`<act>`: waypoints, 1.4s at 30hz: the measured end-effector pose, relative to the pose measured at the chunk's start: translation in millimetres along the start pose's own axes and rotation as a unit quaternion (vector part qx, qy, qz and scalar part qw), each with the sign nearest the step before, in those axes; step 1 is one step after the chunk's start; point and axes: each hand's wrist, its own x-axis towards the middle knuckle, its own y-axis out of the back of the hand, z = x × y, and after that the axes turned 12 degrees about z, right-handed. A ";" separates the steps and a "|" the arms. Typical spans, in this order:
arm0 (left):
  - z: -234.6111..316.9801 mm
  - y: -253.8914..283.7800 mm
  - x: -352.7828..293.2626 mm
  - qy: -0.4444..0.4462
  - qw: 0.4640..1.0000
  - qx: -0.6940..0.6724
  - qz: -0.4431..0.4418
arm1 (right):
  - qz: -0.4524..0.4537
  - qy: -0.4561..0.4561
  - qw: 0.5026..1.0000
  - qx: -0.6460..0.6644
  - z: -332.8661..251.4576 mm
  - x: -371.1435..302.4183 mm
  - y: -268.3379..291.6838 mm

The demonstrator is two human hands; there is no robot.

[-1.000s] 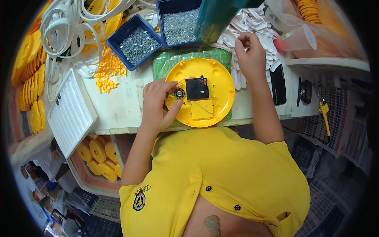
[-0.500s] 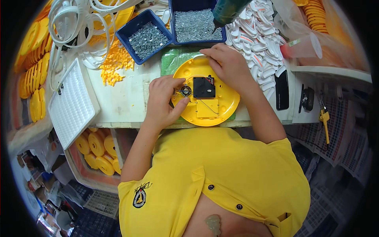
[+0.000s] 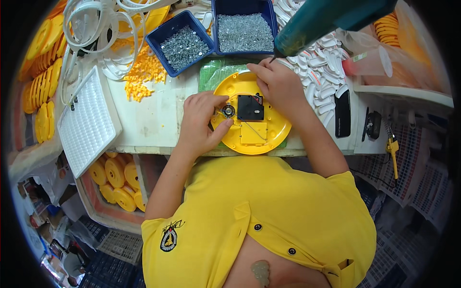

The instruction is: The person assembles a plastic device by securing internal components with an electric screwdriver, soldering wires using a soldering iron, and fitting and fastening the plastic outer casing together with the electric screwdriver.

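On the pale workbench (image 3: 153, 120), which fills the middle of the head view, a person in a yellow shirt works at a round yellow plastic housing (image 3: 273, 129) lying flat on a green mat (image 3: 211, 74) near the front edge. Left of the housing a white gridded tray (image 3: 89, 125) rests tilted over the bench's left edge, and beyond it a tangle of white plastic rings (image 3: 96, 29) lies beside a heap of small yellow plastic pieces (image 3: 141, 74). Stacks of yellow discs (image 3: 41, 96) line the far left, and more discs (image 3: 115, 180) sit in a bin below the bench. Behind the housing stand two blue bins (image 3: 189, 24) filled with small silvery screws (image 3: 242, 32), and to the right spreads a pile of white curved parts (image 3: 319, 72). A teal power screwdriver (image 3: 326, 19) hangs in from the upper right, its tip just above the housing's far rim. The left hand (image 3: 201, 125) lies on the housing's left side, thumb and fingers closed narrowly around a small round speaker (image 3: 228, 111) set in the housing. The right hand (image 3: 278, 86) rests over the housing's upper right, fingers pinched together at the far rim close to the screwdriver tip; whether it holds anything cannot be told. A black square module (image 3: 249, 108) sits at the housing's centre, with a yellow rectangular cover (image 3: 253, 133) just below it.
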 end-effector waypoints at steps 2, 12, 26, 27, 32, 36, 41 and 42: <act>4.0 3.0 -0.9 0.021 1.000 -0.010 -0.017 | 0.018 -0.011 1.000 -0.021 -4.1 -9.0 1.7; 9.5 5.1 3.9 -0.015 1.000 -0.001 -0.003 | 0.276 -0.042 0.959 0.055 70.1 51.5 61.5; 13.7 5.5 1.6 0.018 1.000 0.010 0.016 | 0.331 -0.123 0.935 -0.042 181.2 223.1 40.3; 13.1 7.4 2.3 0.017 1.000 0.006 0.007 | 0.323 -0.101 0.940 0.049 173.8 228.4 23.6; 12.0 10.2 3.1 0.026 0.999 0.002 -0.028 | 0.294 0.056 0.954 0.024 131.4 260.8 10.5; 13.1 11.4 5.5 0.037 0.999 -0.009 0.002 | 0.221 0.108 0.968 0.043 67.1 298.4 10.7; 6.2 12.7 2.1 0.026 1.000 -0.008 -0.003 | 0.124 0.222 0.967 -0.005 30.3 350.9 -31.6; 6.3 14.4 -1.0 0.034 0.999 0.003 0.015 | 0.091 0.246 0.964 -0.051 20.6 362.7 -45.6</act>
